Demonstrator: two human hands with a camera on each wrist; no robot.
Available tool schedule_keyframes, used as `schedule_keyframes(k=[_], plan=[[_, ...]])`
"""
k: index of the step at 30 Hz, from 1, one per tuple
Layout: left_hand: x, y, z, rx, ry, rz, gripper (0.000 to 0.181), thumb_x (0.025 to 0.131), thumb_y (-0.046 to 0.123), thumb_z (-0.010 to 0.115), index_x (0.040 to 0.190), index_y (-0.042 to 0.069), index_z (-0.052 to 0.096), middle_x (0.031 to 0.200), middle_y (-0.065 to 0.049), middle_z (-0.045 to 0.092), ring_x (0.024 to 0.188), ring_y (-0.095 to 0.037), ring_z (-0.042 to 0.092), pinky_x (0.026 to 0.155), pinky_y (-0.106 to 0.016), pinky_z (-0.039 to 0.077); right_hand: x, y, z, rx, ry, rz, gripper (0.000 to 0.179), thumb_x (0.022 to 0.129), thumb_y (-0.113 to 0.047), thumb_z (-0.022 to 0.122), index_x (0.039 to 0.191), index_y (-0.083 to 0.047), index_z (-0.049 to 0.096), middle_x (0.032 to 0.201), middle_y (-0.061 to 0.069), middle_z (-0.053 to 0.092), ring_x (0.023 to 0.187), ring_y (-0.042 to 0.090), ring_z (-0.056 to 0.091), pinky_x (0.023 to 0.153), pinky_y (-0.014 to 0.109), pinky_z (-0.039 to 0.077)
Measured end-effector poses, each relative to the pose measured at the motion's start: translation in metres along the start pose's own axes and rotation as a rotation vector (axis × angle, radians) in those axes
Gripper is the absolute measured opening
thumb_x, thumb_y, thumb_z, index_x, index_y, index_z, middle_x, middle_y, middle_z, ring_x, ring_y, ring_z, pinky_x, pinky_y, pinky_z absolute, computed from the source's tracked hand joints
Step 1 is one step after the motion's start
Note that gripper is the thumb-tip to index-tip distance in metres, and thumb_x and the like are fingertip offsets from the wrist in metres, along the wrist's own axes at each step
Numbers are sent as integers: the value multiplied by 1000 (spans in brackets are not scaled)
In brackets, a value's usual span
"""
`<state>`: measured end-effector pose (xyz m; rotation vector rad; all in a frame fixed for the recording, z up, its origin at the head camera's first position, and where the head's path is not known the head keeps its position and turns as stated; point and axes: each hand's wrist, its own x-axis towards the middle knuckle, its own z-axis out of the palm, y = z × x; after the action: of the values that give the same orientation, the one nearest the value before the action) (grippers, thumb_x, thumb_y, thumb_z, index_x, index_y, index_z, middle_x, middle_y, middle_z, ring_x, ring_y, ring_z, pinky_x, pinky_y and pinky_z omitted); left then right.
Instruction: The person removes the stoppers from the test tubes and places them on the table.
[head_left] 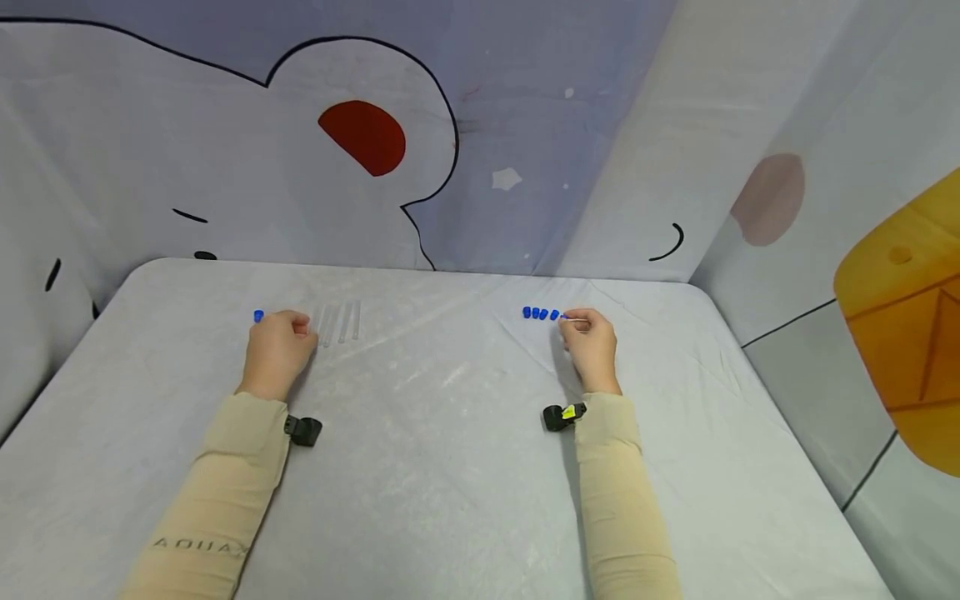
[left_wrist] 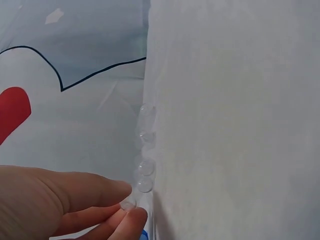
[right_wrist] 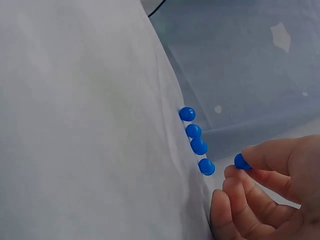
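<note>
With thumb and fingertips my left hand (head_left: 277, 350) pinches the rounded end of a clear test tube (left_wrist: 128, 204) at the far left of the table; the rest of that tube is hidden by the fingers. Several more clear test tubes (head_left: 343, 322) lie in a row just right of this hand, their round ends toward me. Beyond the left hand a blue cap (head_left: 258, 316) peeks out. On the right, my right hand (head_left: 592, 342) holds a blue cap (right_wrist: 241, 161) between thumb and forefinger. Several other blue caps (right_wrist: 199, 146) stand in a row to the left of its fingertips.
A pale cloth covers the table (head_left: 420, 467), which ends at a printed fabric wall (head_left: 525, 217) behind the tubes and caps. Another fabric wall (head_left: 810, 350) rises along the right side. Each wrist carries a small black camera (head_left: 303, 431).
</note>
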<state>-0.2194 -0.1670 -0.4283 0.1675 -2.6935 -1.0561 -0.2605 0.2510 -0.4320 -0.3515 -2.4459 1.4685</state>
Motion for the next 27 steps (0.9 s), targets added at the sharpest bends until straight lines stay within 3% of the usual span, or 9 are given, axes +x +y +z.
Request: schedule_keyframes(k=[11,20,27], plan=[[6,-1,4,18,-36,45,34,87,-3,58,115,-20,63,101,-32,68,95,-45,65,86,-54,52,19,4,1,-41,-12,66,19,95,-8,67,111,2,69,88,14,70,61,10,60,52,18,51],[6,-1,8,26,-65,74,34,85,-6,58,116,-20,62,101,-31,68,95,-43,66,88,-54,52,41,8,2,-246,-15,36,16,95,-10,67,106,1,72,100,20,74,81,24,67,70,32,52],[7,1,9,24,-96,63,35,88,-5,56,120,-19,60,105,-32,67,98,-43,64,89,-53,51,49,10,-2,-298,-48,24,14,96,-10,64,103,0,72,100,18,72,84,26,65,74,35,51]])
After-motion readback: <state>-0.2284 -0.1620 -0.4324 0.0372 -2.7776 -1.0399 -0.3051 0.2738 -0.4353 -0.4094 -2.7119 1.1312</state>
